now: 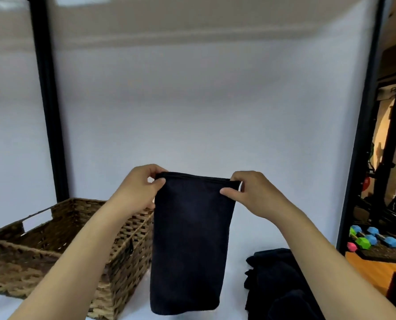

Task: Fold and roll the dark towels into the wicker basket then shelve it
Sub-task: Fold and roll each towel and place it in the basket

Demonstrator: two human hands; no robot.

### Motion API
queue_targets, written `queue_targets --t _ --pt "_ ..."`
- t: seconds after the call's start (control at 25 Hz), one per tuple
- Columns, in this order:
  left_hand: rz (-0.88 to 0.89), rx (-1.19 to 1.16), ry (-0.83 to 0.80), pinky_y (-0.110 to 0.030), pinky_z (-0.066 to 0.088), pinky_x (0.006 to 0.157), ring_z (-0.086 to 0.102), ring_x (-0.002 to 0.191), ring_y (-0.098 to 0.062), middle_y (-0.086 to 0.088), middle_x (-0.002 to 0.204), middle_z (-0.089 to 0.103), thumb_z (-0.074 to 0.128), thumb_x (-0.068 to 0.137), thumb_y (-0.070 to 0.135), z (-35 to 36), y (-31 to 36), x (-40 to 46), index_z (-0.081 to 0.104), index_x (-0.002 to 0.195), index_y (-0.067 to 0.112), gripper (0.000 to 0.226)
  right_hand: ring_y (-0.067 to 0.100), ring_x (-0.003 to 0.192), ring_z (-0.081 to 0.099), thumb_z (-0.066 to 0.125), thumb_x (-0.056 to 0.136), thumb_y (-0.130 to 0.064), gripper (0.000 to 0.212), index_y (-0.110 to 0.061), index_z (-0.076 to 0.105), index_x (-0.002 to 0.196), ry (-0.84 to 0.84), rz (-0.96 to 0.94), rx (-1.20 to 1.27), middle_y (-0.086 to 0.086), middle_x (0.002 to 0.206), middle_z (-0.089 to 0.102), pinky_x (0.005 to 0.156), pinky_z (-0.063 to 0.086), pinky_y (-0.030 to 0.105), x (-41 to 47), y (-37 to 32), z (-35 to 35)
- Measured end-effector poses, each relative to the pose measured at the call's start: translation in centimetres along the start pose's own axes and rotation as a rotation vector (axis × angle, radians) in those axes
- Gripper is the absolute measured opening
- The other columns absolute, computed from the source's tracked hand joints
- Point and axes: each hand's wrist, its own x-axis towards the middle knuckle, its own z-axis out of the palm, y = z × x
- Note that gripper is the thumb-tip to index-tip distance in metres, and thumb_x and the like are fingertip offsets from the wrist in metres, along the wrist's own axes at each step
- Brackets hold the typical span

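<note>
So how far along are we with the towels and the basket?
Early on. Nothing looks finished: the visible part of the wicker basket holds no towel, and it sits on the white surface, unshelved. In hand: the left hand and right hand each pinch a top corner of one dark towel, which hangs folded but unrolled. Left: rolling it, the dark towel pile at right, then shelving.

Wicker basket [54, 252] interior hidden behind left forearm, dark towel pile [277, 285] cut off at bottom edge
</note>
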Motion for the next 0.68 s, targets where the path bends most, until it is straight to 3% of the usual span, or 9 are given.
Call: queue_targets --t 0.08,0.16,0.24,0.32,0.48,0.56,0.68 --pt "-0.101 0.018 -0.026 -0.034 0.062 0.057 0.068 0.057 -0.015 -0.009 0.109 0.062 0.051 0.103 0.005 0.4 0.2 2.4 0.063 0.103 0.011 0.013 0.021 0.076 0.061 0.064 0.093 -0.045 0.029 -0.017 0.064 0.086 -0.007 0.037 -0.098 -0.001 0.090 0.063 0.070 0.052 0.038 2.3 -0.1 0.6" --pt "-0.134 -0.040 -0.016 -0.043 0.064 0.068 0.074 0.070 -0.023 -0.013 0.113 0.061 0.047 0.104 0.003 0.9 0.7 4.3 0.059 0.105 0.008 0.013 0.025 0.084 0.064 0.063 0.095 -0.039 0.027 -0.012 0.068 0.091 0.097 0.069 -0.055 0.003 0.096 0.067 0.076 0.054 0.041 4.3 -0.1 1.2" --pt "-0.075 -0.048 0.055 -0.042 0.064 0.070 0.075 0.079 -0.025 -0.009 0.109 0.062 0.046 0.104 0.002 1.1 1.2 5.1 0.058 0.108 0.008 0.015 0.021 0.090 0.062 0.062 0.098 -0.032 0.021 -0.013 0.070 0.100 0.251 0.051 0.007 -0.001 0.100 0.064 0.078 0.053 0.038 5.1 -0.3 1.5" --pt "-0.043 -0.001 0.090 -0.036 0.064 0.065 0.075 0.078 -0.021 -0.002 0.106 0.063 0.046 0.103 0.002 1.1 0.9 4.0 0.060 0.108 0.011 0.017 0.017 0.097 0.056 0.059 0.099 -0.028 0.018 -0.015 0.071 0.106 0.275 -0.008 -0.008 -0.005 0.104 0.061 0.081 0.050 0.034 4.1 -0.1 2.0" --pt "0.000 0.319 -0.084 -0.037 0.060 0.067 0.067 0.070 -0.015 0.006 0.082 0.067 0.054 0.095 0.005 2.2 -5.3 -4.4 0.061 0.094 0.028 0.025 0.018 0.097 0.054 0.056 0.099 -0.025 0.020 -0.024 0.055 0.119 0.030 -0.105 -0.199 -0.006 0.103 0.056 0.081 0.048 0.034 -4.0 2.6 6.7" --pt "0.003 0.553 -0.270 -0.025 0.050 0.069 0.057 0.073 -0.004 0.019 0.081 0.059 0.058 0.090 0.012 3.8 -10.1 -11.5 0.056 0.089 0.039 0.026 0.018 0.097 0.057 0.064 0.094 -0.028 0.034 -0.030 0.054 0.126 -0.155 -0.156 -0.292 -0.006 0.103 0.058 0.080 0.046 0.028 -11.1 4.3 11.2" --pt "-0.005 0.637 -0.581 -0.011 0.039 0.072 0.052 0.088 0.001 0.025 0.095 0.055 0.057 0.093 0.022 5.7 -14.4 -21.1 0.053 0.096 0.041 0.019 0.001 0.084 0.047 0.089 0.061 -0.040 0.041 -0.039 0.067 0.096 -0.403 -0.293 -0.315 -0.020 0.084 0.056 0.065 0.046 0.013 -21.2 5.8 16.5"
